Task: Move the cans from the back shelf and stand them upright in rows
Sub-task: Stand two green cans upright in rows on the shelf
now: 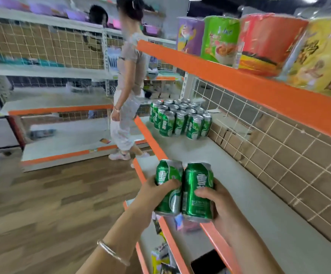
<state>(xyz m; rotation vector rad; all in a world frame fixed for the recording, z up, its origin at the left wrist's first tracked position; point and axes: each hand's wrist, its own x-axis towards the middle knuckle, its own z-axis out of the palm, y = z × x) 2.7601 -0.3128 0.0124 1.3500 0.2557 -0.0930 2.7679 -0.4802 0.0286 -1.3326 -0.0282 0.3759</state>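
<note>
Our left grip wraps one green can, our right grip a second can; both shiny, touching, over the shelf edge.

Two green cans touching, near upright: left can in left hand, right can in right hand, over shelf front edge. Far end: can block upright in rows.

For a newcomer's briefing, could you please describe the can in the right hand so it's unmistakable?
Find the grey shelf with the orange lip, a block of cans at its far end. Up close, two hands each hold a green can over that lip. The can in the right hand is nearer the grid wall and shows a barcode; the left can does not.
</note>
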